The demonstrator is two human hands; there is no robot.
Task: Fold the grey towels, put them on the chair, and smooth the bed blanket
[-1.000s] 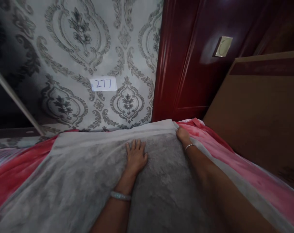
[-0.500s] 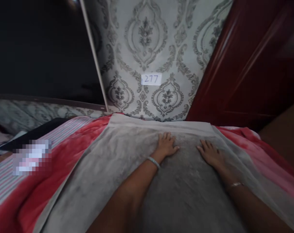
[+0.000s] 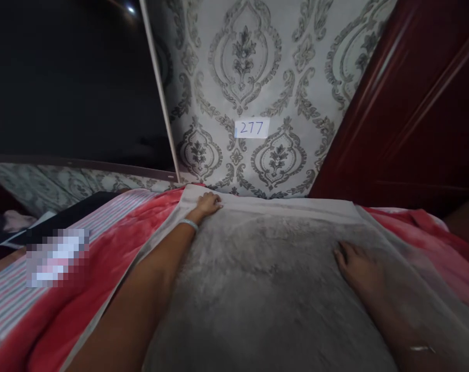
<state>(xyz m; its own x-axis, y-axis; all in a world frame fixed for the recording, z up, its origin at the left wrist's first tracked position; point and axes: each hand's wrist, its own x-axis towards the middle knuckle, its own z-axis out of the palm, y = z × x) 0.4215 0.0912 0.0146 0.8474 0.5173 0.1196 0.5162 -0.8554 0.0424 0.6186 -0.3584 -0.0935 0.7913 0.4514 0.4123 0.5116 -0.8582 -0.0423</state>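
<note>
A grey, soft-piled cloth [image 3: 265, 289] with a paler flat border lies spread in front of me. My left hand [image 3: 209, 203] rests palm down on the border near its far left corner, fingers loosely bent and holding nothing that I can see. A light bracelet [image 3: 190, 225] circles that wrist. Over the right part of the cloth, my right hand [image 3: 360, 266] is a little blurred, its thumb and fingers apart and slightly curled. Whether it touches the cloth I cannot tell.
Red plush fabric [image 3: 102, 258] shows beneath the cloth on both sides, with a striped fabric [image 3: 17, 289] at left. A large dark screen [image 3: 71, 88] stands at back left. Patterned wall [image 3: 244, 67] carries a "277" label [image 3: 252, 127]. Dark red glossy panel [image 3: 405, 124] rises at right.
My left hand has slid left and away to the cloth's far left corner area. My right hand has drawn back toward me and slightly right. The view has shifted slightly.
</note>
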